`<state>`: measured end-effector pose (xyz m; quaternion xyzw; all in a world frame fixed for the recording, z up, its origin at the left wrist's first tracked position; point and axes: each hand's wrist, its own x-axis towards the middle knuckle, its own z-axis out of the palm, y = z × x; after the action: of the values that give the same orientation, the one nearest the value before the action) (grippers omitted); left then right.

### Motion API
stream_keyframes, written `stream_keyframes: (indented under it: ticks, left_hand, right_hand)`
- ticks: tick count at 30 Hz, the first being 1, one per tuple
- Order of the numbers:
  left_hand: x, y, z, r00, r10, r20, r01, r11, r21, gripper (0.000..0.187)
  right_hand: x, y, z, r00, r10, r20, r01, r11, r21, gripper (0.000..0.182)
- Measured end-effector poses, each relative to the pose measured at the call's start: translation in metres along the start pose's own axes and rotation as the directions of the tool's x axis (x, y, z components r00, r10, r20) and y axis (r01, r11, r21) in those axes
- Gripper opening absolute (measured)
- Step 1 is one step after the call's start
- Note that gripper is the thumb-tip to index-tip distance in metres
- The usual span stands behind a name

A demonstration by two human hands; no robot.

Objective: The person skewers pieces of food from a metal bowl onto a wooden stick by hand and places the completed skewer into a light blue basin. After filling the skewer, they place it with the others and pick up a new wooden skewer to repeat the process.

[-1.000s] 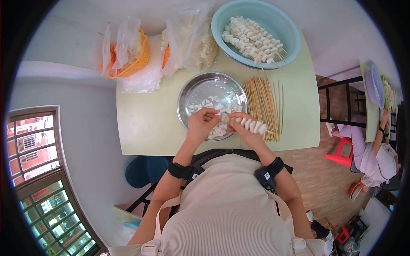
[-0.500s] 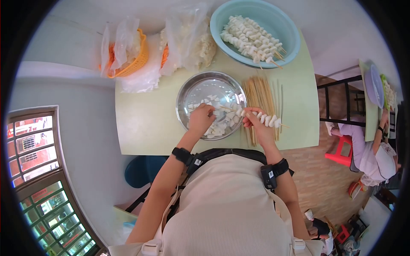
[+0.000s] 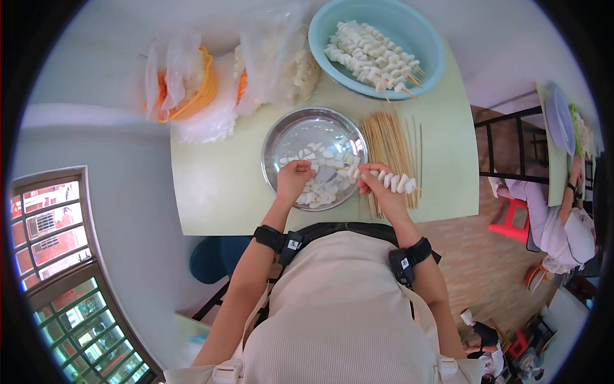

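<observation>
My right hand [image 3: 377, 184] is closed round a wooden skewer threaded with white pieces [image 3: 401, 184], its bare tip pointing left over the steel bowl [image 3: 307, 118]. Over the bowl's left side, my left hand [image 3: 298, 175] has its fingers pinched near that tip; whether a piece is between them is too small to tell. Loose white pieces [image 3: 318, 194] lie in the bowl. A bundle of bare skewers [image 3: 387, 137] rests on the table just right of the bowl, partly under my right hand and the loaded skewer.
A blue basin [image 3: 430, 48] with several loaded skewers [image 3: 368, 52] stands at the back. An orange basket [image 3: 203, 93] and plastic bags [image 3: 272, 57] are at the back left. Far right, a seated person [image 3: 566, 233] is by another table, near a red stool [image 3: 510, 221].
My left hand has shifted slightly left and its fingers are closer together. The loaded skewer and my right hand have moved slightly left. The view has shifted a little.
</observation>
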<state>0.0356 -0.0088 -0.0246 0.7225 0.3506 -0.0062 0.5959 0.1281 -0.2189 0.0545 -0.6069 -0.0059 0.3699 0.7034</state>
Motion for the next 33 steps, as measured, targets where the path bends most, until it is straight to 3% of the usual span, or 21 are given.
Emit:
stream_keyframes:
  ticks: [1,7,14,16,26,29,31,33]
  left_hand:
    - [0.001,-0.002,-0.002,0.999,-0.036,0.023,0.038,0.996,-0.084,0.023]
    - [-0.002,0.001,0.003,0.999,-0.041,0.0,0.04,0.982,-0.184,0.025]
    - [-0.005,0.01,0.005,0.998,-0.065,-0.002,0.064,0.989,-0.134,0.021]
    - [-0.006,0.013,0.006,0.999,-0.028,-0.035,0.026,0.997,-0.073,0.02]
    - [-0.014,0.024,0.003,0.996,0.021,-0.088,-0.033,0.989,-0.145,0.018]
    - [-0.021,0.038,0.0,0.992,0.067,-0.108,-0.071,0.997,-0.033,0.017]
    - [-0.027,0.05,0.004,0.985,0.157,-0.068,-0.142,0.972,0.185,0.016]
    - [-0.025,0.044,0.009,0.993,0.109,-0.047,-0.103,0.989,0.11,0.02]
  right_hand:
    - [0.0,-0.001,0.002,1.0,0.006,0.025,-0.006,1.0,0.01,0.021]
    - [0.0,-0.003,0.014,0.997,-0.024,0.068,0.027,0.998,-0.05,0.019]
    - [0.0,0.002,0.014,0.994,-0.073,0.086,0.081,0.992,-0.097,0.016]
    - [-0.001,0.005,0.014,0.974,-0.186,0.126,0.211,0.953,-0.219,0.015]
    - [-0.004,-0.004,0.02,0.975,-0.175,0.135,0.2,0.958,-0.204,0.015]
    - [-0.003,0.001,0.021,0.98,-0.139,0.14,0.163,0.972,-0.172,0.015]
    - [0.001,0.009,0.02,0.953,-0.194,0.232,0.26,0.918,-0.3,0.017]
    - [0.0,0.008,0.022,0.954,-0.171,0.245,0.253,0.899,-0.358,0.018]
